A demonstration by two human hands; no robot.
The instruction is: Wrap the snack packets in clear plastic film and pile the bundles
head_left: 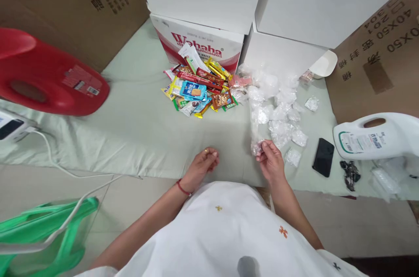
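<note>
My right hand (271, 159) is closed on the near end of a clear plastic bag (256, 137), pinching it between thumb and fingers at the front of the table. The rest of the bag stretches away toward a heap of crumpled clear plastic bags (281, 106). My left hand (202, 164) hovers over the table's front edge with its fingers curled together, and nothing shows in them. Beyond both hands lies a pile of wrapped snacks (199, 84) in red, yellow, blue and brown packets.
White boxes and a Wahaha carton (196, 41) stand behind the snacks. A red detergent jug (49, 76) lies at left. On the right are a black phone (323, 157), a white detergent bottle (376, 136) and a brown carton (379, 58). A white cable (55, 159) hangs over the edge.
</note>
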